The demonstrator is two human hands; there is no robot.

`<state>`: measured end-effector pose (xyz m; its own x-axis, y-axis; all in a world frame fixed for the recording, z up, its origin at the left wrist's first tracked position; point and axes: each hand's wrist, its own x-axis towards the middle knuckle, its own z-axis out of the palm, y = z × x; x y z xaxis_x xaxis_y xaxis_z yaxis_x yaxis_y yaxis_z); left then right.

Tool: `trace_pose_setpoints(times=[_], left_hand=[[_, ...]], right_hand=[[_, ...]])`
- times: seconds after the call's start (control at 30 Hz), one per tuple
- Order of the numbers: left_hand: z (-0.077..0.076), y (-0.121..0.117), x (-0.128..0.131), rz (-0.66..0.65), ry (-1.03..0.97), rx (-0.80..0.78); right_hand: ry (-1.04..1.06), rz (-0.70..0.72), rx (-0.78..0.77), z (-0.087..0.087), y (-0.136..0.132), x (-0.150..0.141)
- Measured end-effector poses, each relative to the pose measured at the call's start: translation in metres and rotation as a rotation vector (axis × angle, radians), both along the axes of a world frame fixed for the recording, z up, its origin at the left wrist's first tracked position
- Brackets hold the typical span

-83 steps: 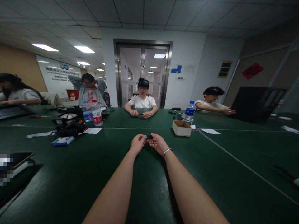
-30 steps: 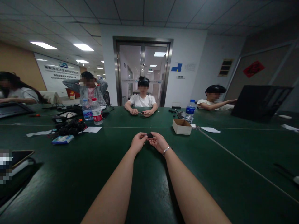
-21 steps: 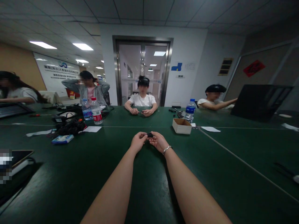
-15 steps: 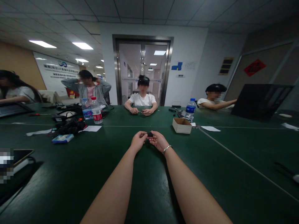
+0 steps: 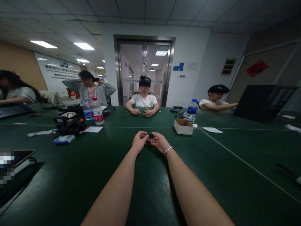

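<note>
A small black object is pinched between my two hands, just above or on the green table; its kind is too small to make out. My left hand closes thumb and fingers on its left side. On the other side, my right hand grips it with thumb and forefinger, the remaining fingers curled beneath. A silver bracelet circles my right wrist. Fingers partly hide the object.
An open cardboard box stands to the right, near a blue-capped bottle. At left are two bottles, one a red-capped bottle, tangled black gear and a blue packet. A person sits opposite; others sit around the table.
My hands keep nearly the same hold on the small black object. The camera view shifts very slightly. At the far left, a person with raised arms moves an elbow a little outward.
</note>
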<state>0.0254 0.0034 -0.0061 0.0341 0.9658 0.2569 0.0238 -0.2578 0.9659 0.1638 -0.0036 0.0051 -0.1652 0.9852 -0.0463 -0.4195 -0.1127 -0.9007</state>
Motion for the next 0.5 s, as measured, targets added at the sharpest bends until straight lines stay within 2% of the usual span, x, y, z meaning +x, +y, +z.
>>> trace_pose_setpoints(times=[0.23, 0.37, 0.5], left_hand=[[0.0024, -0.0006, -0.0011, -0.047, -0.091, 0.04], [0.004, -0.001, 0.0002, 0.014, -0.007, -0.044], [0.0041, -0.0006, 0.0012, 0.091, 0.116, -0.027]], right_hand=[[0.019, -0.027, -0.015, -0.0002, 0.0004, 0.0], [-0.007, 0.018, 0.0, 0.0027, -0.003, -0.0008], [-0.041, 0.095, 0.027, 0.0051, -0.0055, -0.0016]])
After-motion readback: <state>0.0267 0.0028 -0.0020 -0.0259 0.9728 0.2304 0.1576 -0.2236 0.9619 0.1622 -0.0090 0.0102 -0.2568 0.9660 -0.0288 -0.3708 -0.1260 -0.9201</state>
